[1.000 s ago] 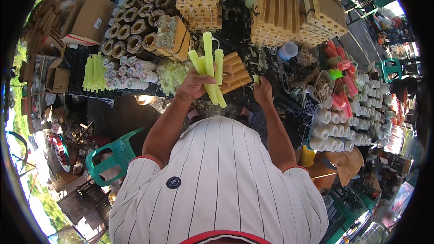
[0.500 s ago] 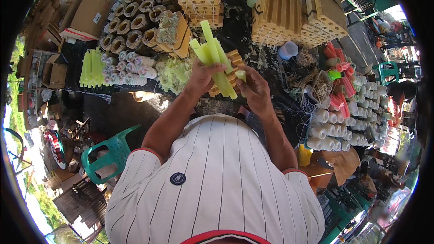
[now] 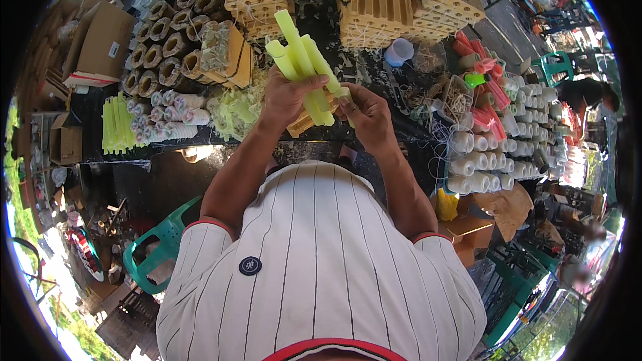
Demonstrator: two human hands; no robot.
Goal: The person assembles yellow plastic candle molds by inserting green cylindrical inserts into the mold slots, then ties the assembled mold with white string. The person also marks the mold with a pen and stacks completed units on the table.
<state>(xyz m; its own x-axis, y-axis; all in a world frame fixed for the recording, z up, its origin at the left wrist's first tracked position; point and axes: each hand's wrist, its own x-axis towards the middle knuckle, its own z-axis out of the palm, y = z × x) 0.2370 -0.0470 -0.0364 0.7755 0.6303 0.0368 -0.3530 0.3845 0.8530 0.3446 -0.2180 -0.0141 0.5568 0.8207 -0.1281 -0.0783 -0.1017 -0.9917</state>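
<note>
Above the near edge of the worktable, my left hand [image 3: 286, 99] is closed round a bundle of yellow-green candles [image 3: 301, 53], their upper ends fanned out and tilted to the left. Beside it, my right hand [image 3: 371, 120] pinches a short yellow-green candle piece [image 3: 343, 93] between thumb and fingers, close against the bundle's right side. The palm of my left hand hides part of the bundle. Beneath both hands a wooden mould [image 3: 302, 125] with grooves shows in part. Pale green wax flakes [image 3: 234, 112] are heaped left of my left hand.
Candles [image 3: 118, 124] lie in a row at the left, next to wrapped white rolls [image 3: 170, 117] and brown tubes [image 3: 155, 53]. Grooved wooden moulds [image 3: 376, 3] stand at the back. White spools [image 3: 468, 160] and red candles [image 3: 491, 93] fill the right. A green chair [image 3: 160, 244] stands lower left.
The whole view has shifted, so the table's things sit further left and higher. My right hand has brought the short candle piece closer to the bundle; my left hand keeps its grip.
</note>
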